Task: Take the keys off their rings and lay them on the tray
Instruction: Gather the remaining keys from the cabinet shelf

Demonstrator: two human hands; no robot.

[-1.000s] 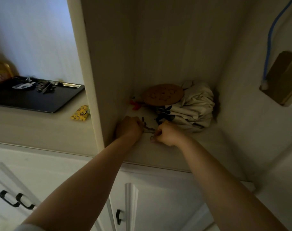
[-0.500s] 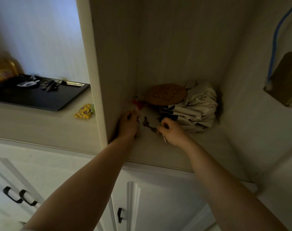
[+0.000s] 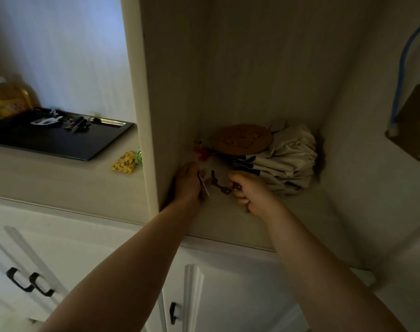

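Observation:
Both hands work inside a dim cabinet alcove. My left hand point(image 3: 188, 182) is closed around a thin silvery key or ring piece by the alcove's left wall. My right hand point(image 3: 251, 190) pinches the right end of a dark bunch of keys point(image 3: 219, 184) that stretches between the two hands just above the shelf. The black tray point(image 3: 48, 140) sits on the counter to the left, with several keys point(image 3: 76, 123) and a pale tag lying near its back edge.
A vertical cabinet panel point(image 3: 151, 116) separates the alcove from the counter. A round cork mat point(image 3: 242, 138), a bundled cloth bag point(image 3: 290, 161) and a red trinket point(image 3: 201, 150) sit at the alcove's back. A yellow packet point(image 3: 124, 161) lies on the counter; a yellow bottle point(image 3: 9, 97) stands behind the tray.
My hands have drawn apart, so the dark keys now hang stretched between them. My left hand has shifted toward the alcove's left wall.

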